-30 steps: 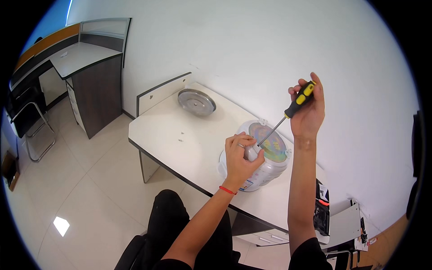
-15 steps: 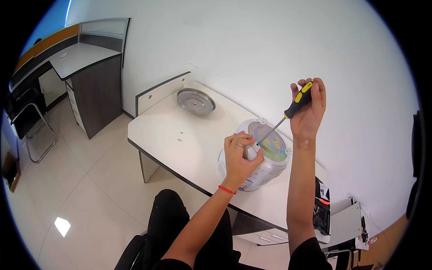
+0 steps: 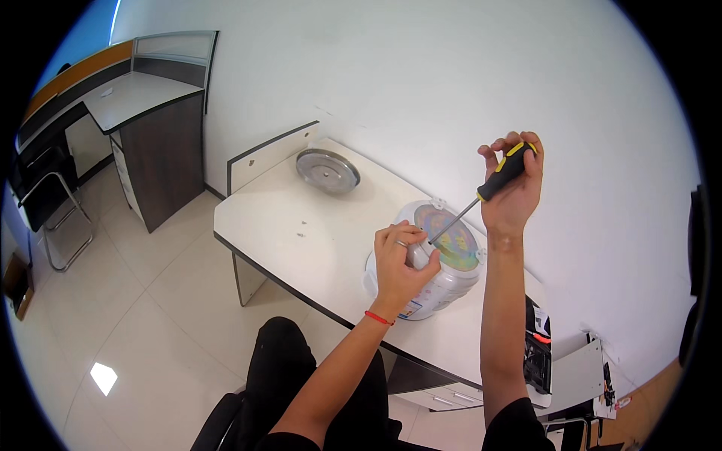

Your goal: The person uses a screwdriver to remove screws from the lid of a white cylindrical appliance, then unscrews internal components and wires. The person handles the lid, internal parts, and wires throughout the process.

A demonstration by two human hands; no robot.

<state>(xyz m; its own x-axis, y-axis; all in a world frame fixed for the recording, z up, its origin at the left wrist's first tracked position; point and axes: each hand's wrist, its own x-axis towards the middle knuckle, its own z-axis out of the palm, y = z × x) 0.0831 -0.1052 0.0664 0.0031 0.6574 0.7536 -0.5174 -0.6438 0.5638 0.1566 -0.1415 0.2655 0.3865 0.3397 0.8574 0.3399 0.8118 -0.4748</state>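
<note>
White wall (image 3: 391,83) fills the upper middle and upper right of the frame, and a pale desk (image 3: 274,218) with a dark edge runs across the centre. Another desk (image 3: 147,94) and a chair (image 3: 59,214) occupy the left side.

Just right of centre, a round white appliance (image 3: 451,289) stands on the pale desk, topped with an iridescent disc (image 3: 460,246). Since the last half-second, the right hand (image 3: 511,201) has loosened: its fingers fan out more, and the handle of the screwdriver (image 3: 482,195) leans slightly further right. The tip remains at the same spot beside the disc, so this looks like a change of grip rather than a new place of work; whether anything there has turned, I cannot tell. That hand cradles the handle loosely, some fingertips lifted off it. The left hand (image 3: 397,272) pinches a small white part (image 3: 418,257) at the appliance's near edge between thumb and fingers.

As for containers, the appliance is covered on top, hiding its inside. At the lower right, an open black case (image 3: 536,364) holds dark items, too small to identify, and something orange-red. Toward the upper centre lies a round metal lid (image 3: 329,171).
</note>
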